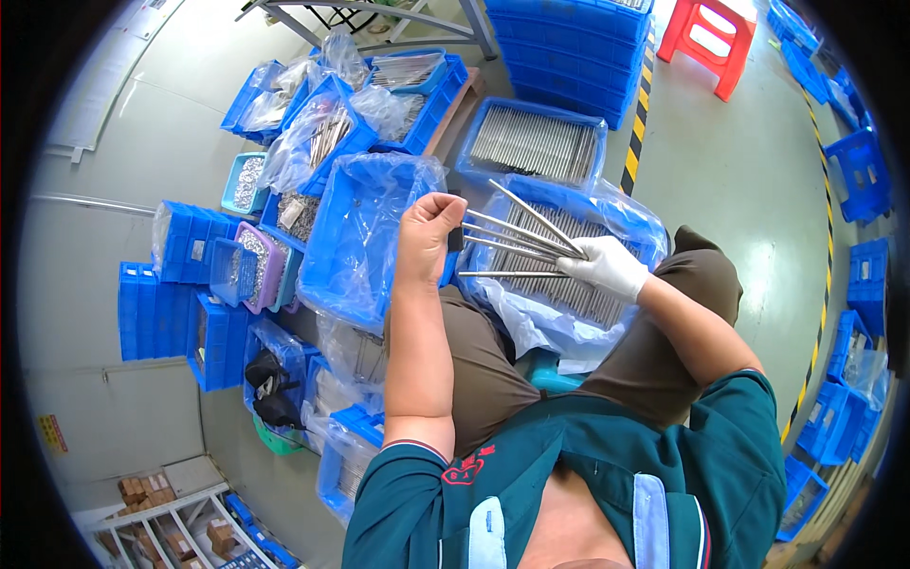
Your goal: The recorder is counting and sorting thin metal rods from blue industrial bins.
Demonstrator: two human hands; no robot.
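Observation:
My right hand (609,269), in a white glove, is closed round the ends of several thin metal rods (519,234). The rods fan out toward my left hand, above a lined blue crate (621,213) of similar rods in front of me. My bare left hand (431,228) is closed in a pinch on a small black block (456,237), close to the rods' far tips. Whether the block touches a rod, I cannot tell. Beside my left forearm sits a blue crate (327,248) lined with clear plastic, with no rods visible in it.
Farther ahead lies another crate of rods (531,144), with stacked blue crates (569,57) behind. On the left stand bins of small metal parts (248,185) and a purple basket (275,266). A red stool (706,43) is past the striped floor tape (637,142).

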